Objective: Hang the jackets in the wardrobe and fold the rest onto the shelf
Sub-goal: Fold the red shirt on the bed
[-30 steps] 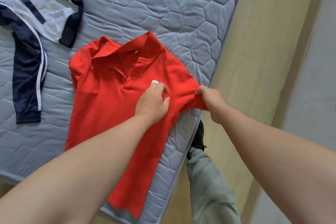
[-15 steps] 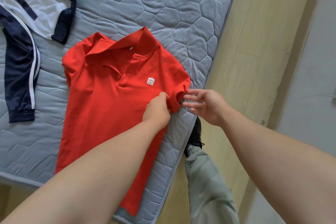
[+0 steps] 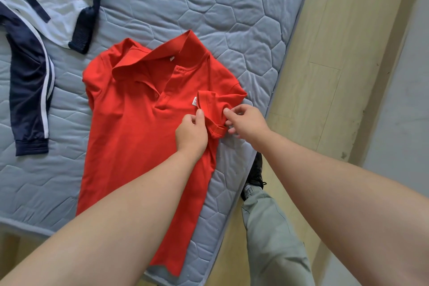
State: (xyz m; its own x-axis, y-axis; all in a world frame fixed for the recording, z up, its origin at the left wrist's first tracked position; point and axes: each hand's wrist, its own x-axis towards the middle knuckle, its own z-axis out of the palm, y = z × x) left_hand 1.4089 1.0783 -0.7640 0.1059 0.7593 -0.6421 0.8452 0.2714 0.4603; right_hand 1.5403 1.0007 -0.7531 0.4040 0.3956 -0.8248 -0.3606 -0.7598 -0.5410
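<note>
a red polo shirt (image 3: pixel 139 137) lies front up on a grey quilted mattress (image 3: pixel 232 7). its sleeve (image 3: pixel 217 105) is folded in over the chest, pinched by the left hand (image 3: pixel 191 133) and the right hand (image 3: pixel 247 123) from either side. a navy and white jacket (image 3: pixel 34 30) lies well left of the grip

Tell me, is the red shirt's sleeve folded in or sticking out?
Folded in: the sleeve lies across the red polo shirt's chest, partly covering its label.
</note>
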